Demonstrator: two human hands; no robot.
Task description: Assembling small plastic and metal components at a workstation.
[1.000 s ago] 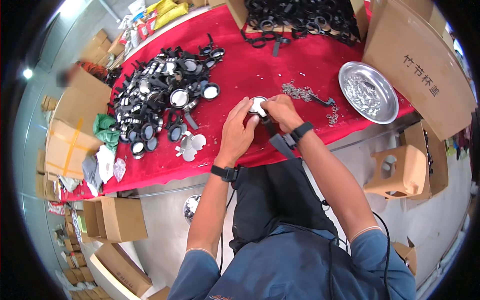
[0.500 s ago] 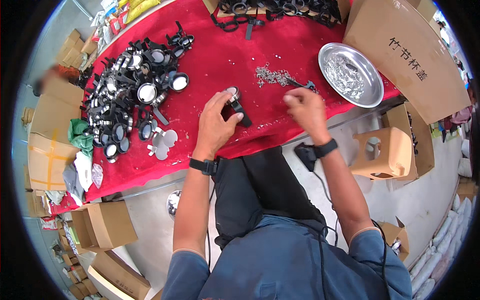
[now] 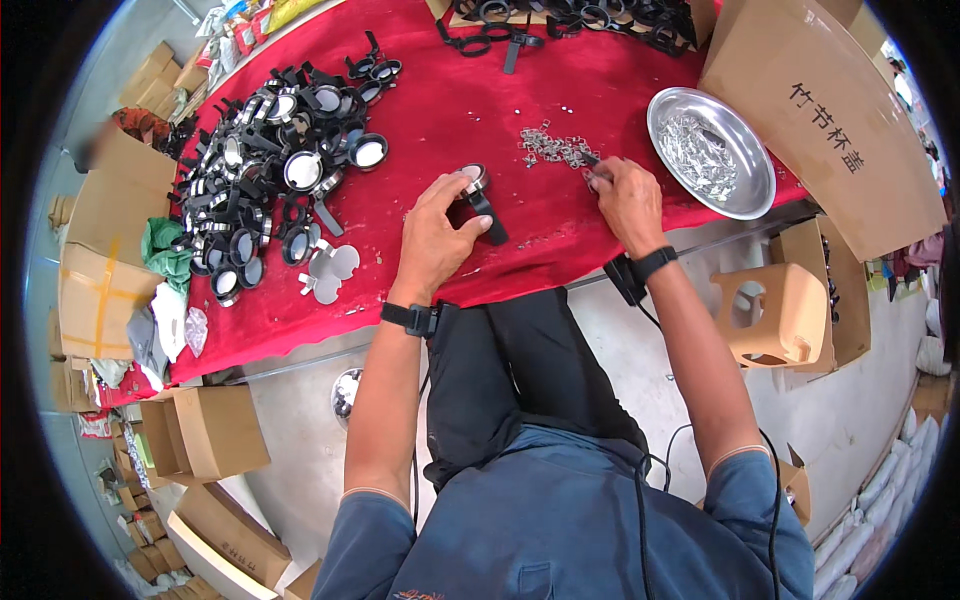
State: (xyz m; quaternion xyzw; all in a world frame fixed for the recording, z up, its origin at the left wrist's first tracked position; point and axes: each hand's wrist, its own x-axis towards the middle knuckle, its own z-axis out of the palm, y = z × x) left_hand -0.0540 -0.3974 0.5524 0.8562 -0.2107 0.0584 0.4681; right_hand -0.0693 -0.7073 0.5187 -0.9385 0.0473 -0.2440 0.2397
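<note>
My left hand [image 3: 436, 235] is closed around a black cup lid [image 3: 488, 222] with a silver rim and a strap-like handle, held against the red cloth near the table's front edge. Thumb and fingers press it from both sides. My right hand [image 3: 632, 205] is on the cloth to the right, fingertips pinched together. What they hold, if anything, is too small to make out. Just beyond these fingertips the dark end of a tool [image 3: 590, 159] shows; the hand covers the rest. Beside it lies a loose pile of small metal clips [image 3: 557, 147].
A large heap of similar black lids [image 3: 250, 170] covers the table's left side, with grey round-lobed pieces [image 3: 328, 272] before it. A steel bowl [image 3: 660, 120] of small silver parts stands at right, by a cardboard box [image 3: 790, 80]. An orange plastic stool [image 3: 775, 310] is below.
My right hand has come down and forward to the cloth beside the clips, covering most of the tool. The left hand keeps its hold on the lid. The whole view has shifted slightly.
</note>
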